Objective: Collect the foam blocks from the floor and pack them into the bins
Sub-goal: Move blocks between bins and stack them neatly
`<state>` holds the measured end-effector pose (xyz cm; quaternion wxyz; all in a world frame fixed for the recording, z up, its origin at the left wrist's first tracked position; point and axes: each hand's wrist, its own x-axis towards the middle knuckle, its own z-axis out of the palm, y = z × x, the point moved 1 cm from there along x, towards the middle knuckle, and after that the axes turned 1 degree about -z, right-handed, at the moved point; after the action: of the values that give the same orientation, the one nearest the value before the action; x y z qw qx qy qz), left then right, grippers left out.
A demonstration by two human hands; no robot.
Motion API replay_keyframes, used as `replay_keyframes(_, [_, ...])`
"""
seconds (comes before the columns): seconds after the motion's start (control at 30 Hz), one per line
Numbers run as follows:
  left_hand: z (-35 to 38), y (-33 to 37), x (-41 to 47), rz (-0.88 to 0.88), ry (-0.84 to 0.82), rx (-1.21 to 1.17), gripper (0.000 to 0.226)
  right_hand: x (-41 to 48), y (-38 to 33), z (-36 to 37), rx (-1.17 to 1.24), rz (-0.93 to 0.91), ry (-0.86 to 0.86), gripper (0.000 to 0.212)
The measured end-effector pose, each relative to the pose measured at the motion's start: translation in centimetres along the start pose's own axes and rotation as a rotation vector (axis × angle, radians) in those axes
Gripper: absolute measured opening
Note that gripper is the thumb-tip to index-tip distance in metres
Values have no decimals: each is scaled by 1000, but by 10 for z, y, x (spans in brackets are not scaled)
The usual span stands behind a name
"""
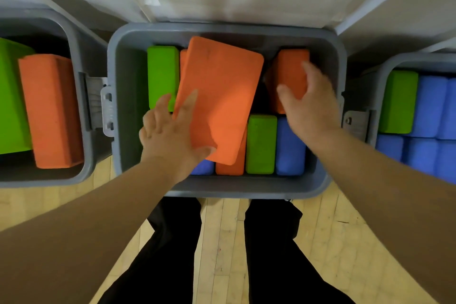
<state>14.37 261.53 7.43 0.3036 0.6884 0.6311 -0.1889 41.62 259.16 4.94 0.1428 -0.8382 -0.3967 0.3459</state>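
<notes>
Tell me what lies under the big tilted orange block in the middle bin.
Under the tilted orange block, edges of a second orange block and a blue block peek out. Whatever lies beneath its middle is covered.

Middle bin (114, 106) nearly full; dark gap (259, 96) beside tilted orange block (219, 91).
</notes>
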Motion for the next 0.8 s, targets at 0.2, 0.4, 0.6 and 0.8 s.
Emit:
replay_keyframes(0.2, [3, 0, -13, -42, -167, -322, 113, -79, 2, 35, 212, 147, -517, 63])
replay_keyframes(0.4, [-6, 29, -27, 17, -182, -588, 97, -84, -18, -13, 519, 160, -483, 76])
replay_keyframes(0.6, [-9, 87, -24, 47, -327, -781, 99, -81, -19, -93, 315, 17, -204, 84])
replay_keyframes(0.8, [2, 108, -35, 125, -357, -695, 123, -79, -10, -111, 258, 0, -200, 79])
